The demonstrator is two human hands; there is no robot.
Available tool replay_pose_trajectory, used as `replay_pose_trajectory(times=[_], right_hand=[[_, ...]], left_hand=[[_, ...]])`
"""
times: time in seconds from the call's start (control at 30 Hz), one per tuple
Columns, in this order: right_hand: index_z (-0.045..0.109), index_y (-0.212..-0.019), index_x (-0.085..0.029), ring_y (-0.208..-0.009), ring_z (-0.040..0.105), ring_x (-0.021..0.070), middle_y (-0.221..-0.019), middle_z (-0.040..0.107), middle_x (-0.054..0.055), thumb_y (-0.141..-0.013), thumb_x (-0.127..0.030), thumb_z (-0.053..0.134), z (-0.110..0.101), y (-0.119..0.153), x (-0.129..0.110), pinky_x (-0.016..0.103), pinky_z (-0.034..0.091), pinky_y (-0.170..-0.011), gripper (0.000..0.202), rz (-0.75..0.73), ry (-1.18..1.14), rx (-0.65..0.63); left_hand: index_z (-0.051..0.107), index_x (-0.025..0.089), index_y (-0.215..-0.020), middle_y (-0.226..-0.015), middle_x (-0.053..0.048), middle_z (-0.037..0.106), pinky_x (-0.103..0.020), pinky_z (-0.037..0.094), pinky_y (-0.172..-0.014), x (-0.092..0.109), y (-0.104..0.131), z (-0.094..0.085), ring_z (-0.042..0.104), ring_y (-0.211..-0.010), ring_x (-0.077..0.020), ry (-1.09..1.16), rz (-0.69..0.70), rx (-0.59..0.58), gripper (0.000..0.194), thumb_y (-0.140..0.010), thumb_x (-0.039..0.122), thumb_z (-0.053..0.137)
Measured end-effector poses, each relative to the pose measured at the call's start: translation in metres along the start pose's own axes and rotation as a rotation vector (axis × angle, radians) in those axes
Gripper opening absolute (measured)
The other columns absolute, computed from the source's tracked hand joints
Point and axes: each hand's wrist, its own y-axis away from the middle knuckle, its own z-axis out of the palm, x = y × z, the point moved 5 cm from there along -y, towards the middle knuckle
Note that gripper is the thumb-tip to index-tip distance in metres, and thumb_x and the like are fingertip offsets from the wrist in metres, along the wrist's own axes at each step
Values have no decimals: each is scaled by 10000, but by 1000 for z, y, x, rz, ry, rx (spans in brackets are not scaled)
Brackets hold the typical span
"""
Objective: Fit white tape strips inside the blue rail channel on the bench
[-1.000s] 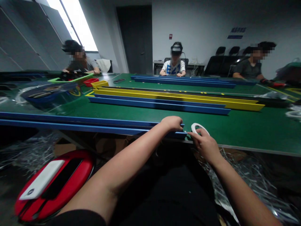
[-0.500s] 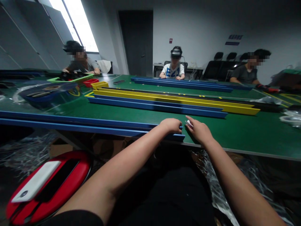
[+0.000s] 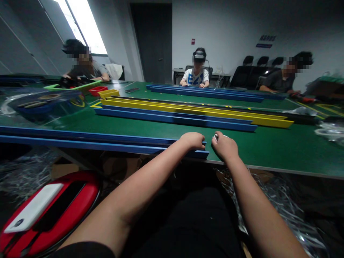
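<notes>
A long blue channel [image 3: 80, 144] lies along the table edge [image 3: 268, 168], near a mostly hidden white item [image 3: 225, 136], perhaps tape.

Reaching with the bare left forearm [image 3: 150, 177] diagonally across the front of the body, and with the left hand [image 3: 194, 141] curled downward. Extending the right forearm [image 3: 255, 200], also bare, inward from the opposite side, with the right hand [image 3: 226, 146] closed in a grip near the left but apart.
</notes>
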Motion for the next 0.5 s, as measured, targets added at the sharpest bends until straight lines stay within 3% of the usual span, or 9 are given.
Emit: replay_pose_trajectory(times=[0.23,0.33,0.5], right_hand=[[653,-1095,-213,-875,649,238,-979,715,112,-972,-491,320,-2,1,1,323,397,-721,451,-66,-16,31],[662,-1009,-216,-858,638,228,-939,712,99,-961,-515,342,-2,0,1,317,385,-699,441,-89,-23,27],[663,-987,-219,-861,627,215,-968,706,99,-956,-520,356,1,-2,2,309,387,-706,432,-73,-46,-12]], left_hand=[[702,213,-1002,-904,-38,735,-262,450,-651,-1,0,-4,644,-772,-187,134,154,-61,378,-808,485,526],[672,200,-1085,-990,-17,727,-226,448,-694,-7,5,-10,635,-834,-155,261,219,-77,373,-831,429,524],[597,209,-1224,-1150,-37,698,-214,456,-786,-31,29,-20,640,-963,-157,248,163,-37,423,-848,401,565]])
